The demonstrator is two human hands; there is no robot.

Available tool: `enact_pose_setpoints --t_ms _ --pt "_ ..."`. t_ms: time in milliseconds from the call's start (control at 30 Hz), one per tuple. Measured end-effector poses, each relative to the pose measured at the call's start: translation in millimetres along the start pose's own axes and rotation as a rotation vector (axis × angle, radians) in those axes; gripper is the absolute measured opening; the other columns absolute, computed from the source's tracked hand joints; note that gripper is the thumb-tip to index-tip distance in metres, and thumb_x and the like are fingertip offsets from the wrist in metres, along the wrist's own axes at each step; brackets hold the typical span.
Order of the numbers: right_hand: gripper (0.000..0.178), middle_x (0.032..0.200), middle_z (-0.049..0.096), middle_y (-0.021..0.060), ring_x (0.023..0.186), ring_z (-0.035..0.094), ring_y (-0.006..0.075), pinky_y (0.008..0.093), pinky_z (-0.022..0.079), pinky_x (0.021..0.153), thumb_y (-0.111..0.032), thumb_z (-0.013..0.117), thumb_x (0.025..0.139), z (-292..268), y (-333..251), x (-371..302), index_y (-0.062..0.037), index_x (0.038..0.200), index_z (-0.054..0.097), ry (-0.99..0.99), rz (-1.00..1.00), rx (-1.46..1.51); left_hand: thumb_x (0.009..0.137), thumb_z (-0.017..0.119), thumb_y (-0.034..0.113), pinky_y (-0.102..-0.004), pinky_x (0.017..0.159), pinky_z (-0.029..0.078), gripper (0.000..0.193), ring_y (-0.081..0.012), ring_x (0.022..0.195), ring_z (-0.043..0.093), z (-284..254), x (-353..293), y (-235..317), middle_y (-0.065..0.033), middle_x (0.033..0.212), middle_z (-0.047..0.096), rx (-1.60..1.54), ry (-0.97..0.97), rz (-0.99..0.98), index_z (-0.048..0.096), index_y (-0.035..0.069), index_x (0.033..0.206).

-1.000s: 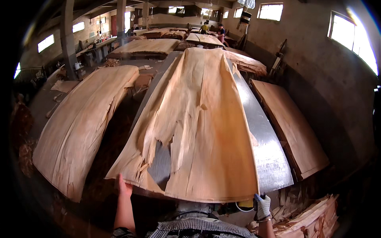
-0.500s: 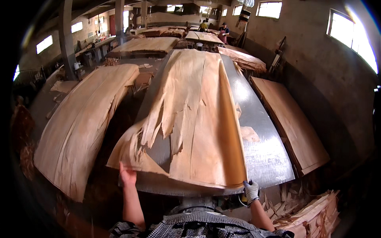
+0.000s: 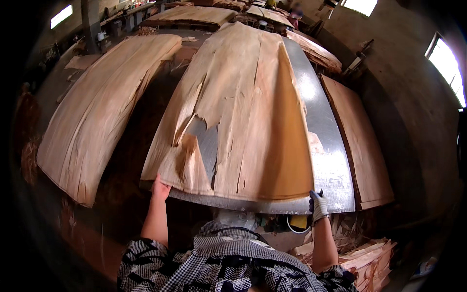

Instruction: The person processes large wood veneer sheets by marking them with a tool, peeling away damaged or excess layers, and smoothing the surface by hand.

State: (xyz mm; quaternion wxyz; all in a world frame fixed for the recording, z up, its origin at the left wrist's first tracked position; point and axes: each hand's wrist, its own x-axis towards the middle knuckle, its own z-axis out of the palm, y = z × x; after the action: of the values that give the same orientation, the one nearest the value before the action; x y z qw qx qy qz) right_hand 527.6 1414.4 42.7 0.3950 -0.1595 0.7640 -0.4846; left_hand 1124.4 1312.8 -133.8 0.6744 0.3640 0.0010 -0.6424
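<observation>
A long, thin wood veneer sheet [image 3: 243, 126] lies over a shiny metal table [image 3: 335, 170]. It is torn, with a ragged gap near its left front where bare metal shows and a pointed flap curls up. My bare left hand [image 3: 160, 187] pinches the sheet's front left corner. At the front right corner, my right hand [image 3: 319, 204], in a white and grey glove, grips the edge. The right side of the veneer is lifted and bows in a shaded curve above the metal. The fingertips of both hands are partly hidden by the sheet.
To the left lies a stack of veneer sheets [image 3: 107, 107]; a lower stack [image 3: 357, 141] runs along the right. Scrap veneer [image 3: 369, 265] is heaped at the lower right, near a bucket [image 3: 297, 223]. Farther back are more stacks [image 3: 192, 15] and a person [image 3: 295, 14].
Both hands have drawn the sheet's front corners outward, and its left side has spread flatter over the metal. The gap has narrowed. The view has tilted down.
</observation>
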Motion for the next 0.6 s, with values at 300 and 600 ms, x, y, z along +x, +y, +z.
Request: enact_pose_setpoints --t_ms 300,600 --pt "0.017 0.055 0.054 -0.0014 0.037 0.04 0.0084 0.023 0.03 0.034 -0.021 0.073 0.071 -35 58 -20 -0.009 0.07 0.061 0.034 -0.062 -0.034 0.088 0.051 0.038 -0.0406 0.096 0.037 0.046 -0.0246 0.111 0.047 -29 -45 4 -0.0093 0.125 0.046 -0.067 0.141 -0.028 0.044 0.006 0.121" --pt "0.024 0.051 0.051 0.0035 0.034 0.044 0.0118 0.0274 0.034 0.031 -0.022 0.068 0.076 -9 62 -19 -0.0049 0.073 0.052 0.089 -0.252 -0.204 0.075 0.063 0.011 -0.0414 0.091 0.038 0.048 -0.0343 0.102 0.05 70 -55 -14 -0.0166 0.109 0.054 1.338 0.233 0.999 0.045 0.004 0.118"
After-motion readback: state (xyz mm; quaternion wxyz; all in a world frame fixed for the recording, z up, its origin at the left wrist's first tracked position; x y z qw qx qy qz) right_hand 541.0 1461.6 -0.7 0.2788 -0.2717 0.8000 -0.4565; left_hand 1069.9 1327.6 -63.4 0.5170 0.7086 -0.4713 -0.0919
